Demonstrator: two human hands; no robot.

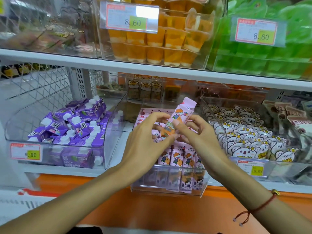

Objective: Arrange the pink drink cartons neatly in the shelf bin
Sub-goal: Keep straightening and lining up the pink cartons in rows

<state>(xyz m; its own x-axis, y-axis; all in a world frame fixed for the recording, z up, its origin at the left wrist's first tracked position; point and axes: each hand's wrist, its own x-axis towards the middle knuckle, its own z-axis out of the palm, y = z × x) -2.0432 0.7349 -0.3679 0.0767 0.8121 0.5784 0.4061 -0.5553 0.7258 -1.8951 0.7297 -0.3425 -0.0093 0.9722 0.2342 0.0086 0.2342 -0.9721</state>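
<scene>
Purple cartons [70, 125]: heaped in the clear bin at lower left of frame.
Left hand [146, 141]: centre frame, fingers curled, pinching the lower part of the held pink pack [180, 119].
Held pink pack: tilted, top toward upper right, above the clear bin [168, 190].
Pink packs in bin [179, 159]: upright row at the front, others flat behind.
Right hand [200, 132]: thumb and fingers gripping the same pack's middle.
Koala packets [249, 137]: bin at right.
</scene>
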